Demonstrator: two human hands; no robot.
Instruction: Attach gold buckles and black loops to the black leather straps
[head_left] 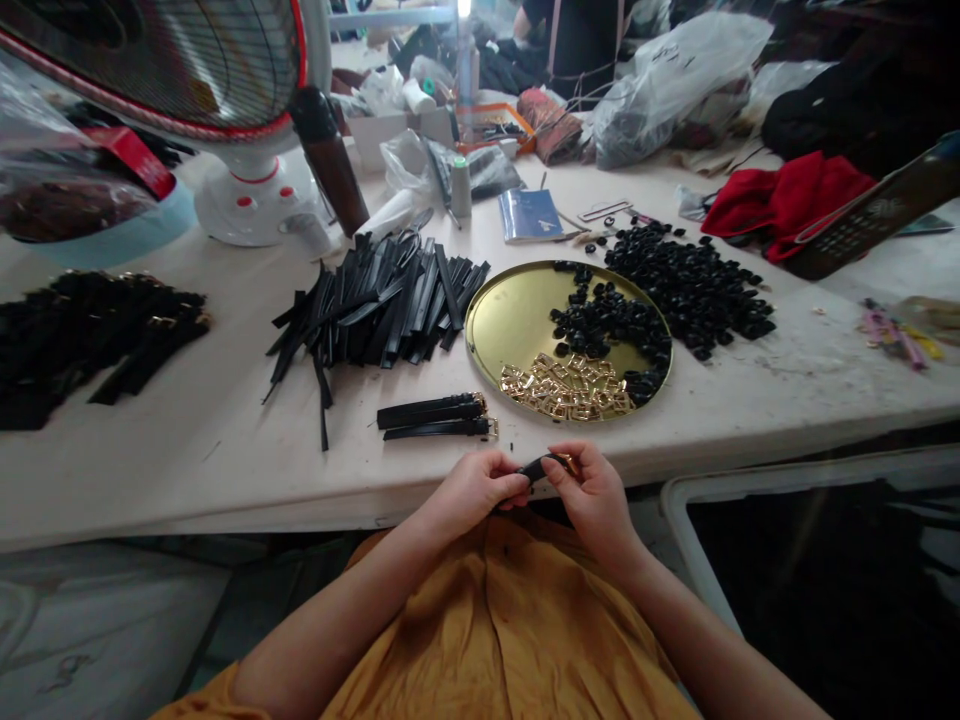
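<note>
My left hand (480,487) and my right hand (592,492) meet just below the table's front edge, both pinched on one short black strap (537,468). A small gold buckle (568,461) shows at the strap's right end, under my right fingertips. Two finished black straps with gold buckles (435,416) lie side by side on the table just ahead of my hands. Behind them sits a round gold tray (510,315) holding a heap of gold buckles (566,387) and small black loops (611,325).
A pile of loose black straps (379,305) lies left of the tray, another dark pile (82,335) at the far left. More black loops (694,280) spill right of the tray. A fan (225,120), a dark bottle (330,160), a blue booklet (531,214), red cloth (787,195) and bags crowd the back.
</note>
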